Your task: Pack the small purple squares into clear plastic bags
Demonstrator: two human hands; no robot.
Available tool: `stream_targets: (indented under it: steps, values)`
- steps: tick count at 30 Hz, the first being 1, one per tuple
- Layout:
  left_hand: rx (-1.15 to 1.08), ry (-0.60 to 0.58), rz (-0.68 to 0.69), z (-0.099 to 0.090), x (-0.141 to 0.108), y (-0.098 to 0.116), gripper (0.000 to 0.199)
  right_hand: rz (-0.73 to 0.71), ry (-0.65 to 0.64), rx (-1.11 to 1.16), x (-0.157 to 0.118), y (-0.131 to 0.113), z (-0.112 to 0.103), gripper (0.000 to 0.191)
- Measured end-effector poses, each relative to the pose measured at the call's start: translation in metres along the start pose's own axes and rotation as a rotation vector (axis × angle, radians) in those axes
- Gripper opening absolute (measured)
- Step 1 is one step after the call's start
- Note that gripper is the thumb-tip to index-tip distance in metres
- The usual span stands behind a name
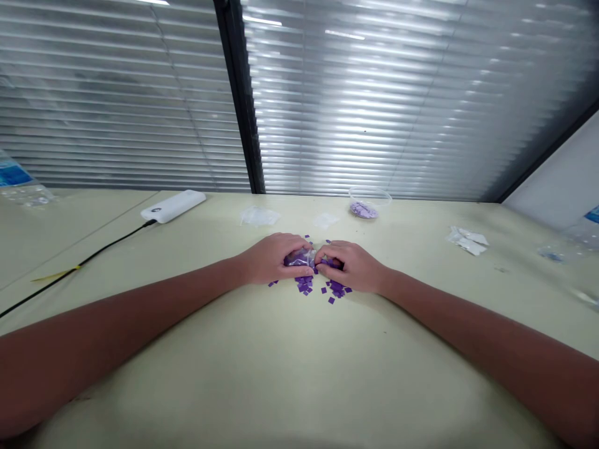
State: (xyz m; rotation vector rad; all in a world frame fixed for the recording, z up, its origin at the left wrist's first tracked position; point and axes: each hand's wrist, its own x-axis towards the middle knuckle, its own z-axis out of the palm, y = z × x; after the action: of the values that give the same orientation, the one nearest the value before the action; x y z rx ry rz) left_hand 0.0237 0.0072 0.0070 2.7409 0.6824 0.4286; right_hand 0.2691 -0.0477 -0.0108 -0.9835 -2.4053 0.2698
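My left hand (271, 259) is closed around a small clear plastic bag (302, 257) with purple bits showing through it. Right beside the bag's edge, my right hand (353, 266) has its thumb and fingers curled together over purple square pieces (305, 285); whether it pinches a piece or the bag's edge is hidden. More small purple squares lie loose on the table below and around both hands, with a few above them.
A clear round tub (369, 198) with pale purple pieces stands at the back. Clear plastic bags (259, 216) lie left of it. A white power bank (173, 206) with a black cable rests at left, white scraps (468, 240) at right. Water bottles (21, 181) flank the table.
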Motion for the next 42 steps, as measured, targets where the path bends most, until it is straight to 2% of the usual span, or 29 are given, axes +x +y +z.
stream_targets:
  steps: [32,42]
  values:
    - [0.013,0.002,-0.021,-0.0008,-0.0026,-0.0003,0.054,0.002,0.008,-0.009,-0.0002,0.0014,0.0025,0.006]
    - [0.003,-0.006,-0.009,-0.0018,-0.0026,0.0003,0.048,0.003,0.005,-0.004,0.0004,0.0017,0.0024,0.006]
